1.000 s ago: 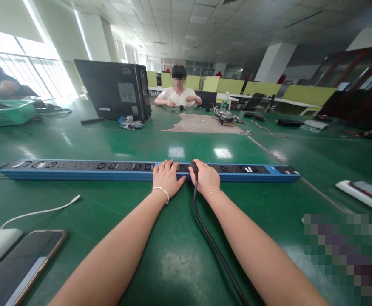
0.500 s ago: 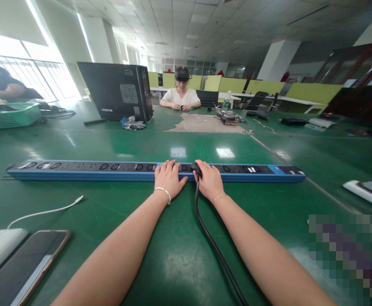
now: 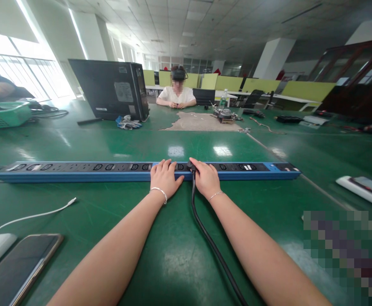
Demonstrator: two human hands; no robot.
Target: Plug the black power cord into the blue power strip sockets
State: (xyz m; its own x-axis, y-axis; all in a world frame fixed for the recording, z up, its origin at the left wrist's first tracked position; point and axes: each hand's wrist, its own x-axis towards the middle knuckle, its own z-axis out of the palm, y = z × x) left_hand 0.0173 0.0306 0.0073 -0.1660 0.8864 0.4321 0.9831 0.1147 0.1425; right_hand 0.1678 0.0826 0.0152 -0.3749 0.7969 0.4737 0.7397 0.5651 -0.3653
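Note:
A long blue and black power strip [image 3: 77, 176] lies across the green table. My left hand [image 3: 165, 178] rests over it near the middle, fingers spread on its top and thumb pointing right along the front side. Just to the right, my right hand [image 3: 206, 178] grips a black plug [image 3: 191, 165] at the sockets on the strip's top. Whether the plug's pins are inside a socket is hidden. From the plug a thick black cable [image 3: 206, 231] runs down toward the bottom edge, between my forearms.
A phone [image 3: 23, 263] and a white cable [image 3: 39, 214] lie at the near left. Beyond the strip stand a black computer case [image 3: 109, 91], gloves [image 3: 128, 123] and a green basket [image 3: 5, 115]. A person [image 3: 177, 93] sits opposite; another is at the far left.
The whole view has shifted slightly, so the strip and both hands appear a little further left. My hands keep the same hold on the strip and plug.

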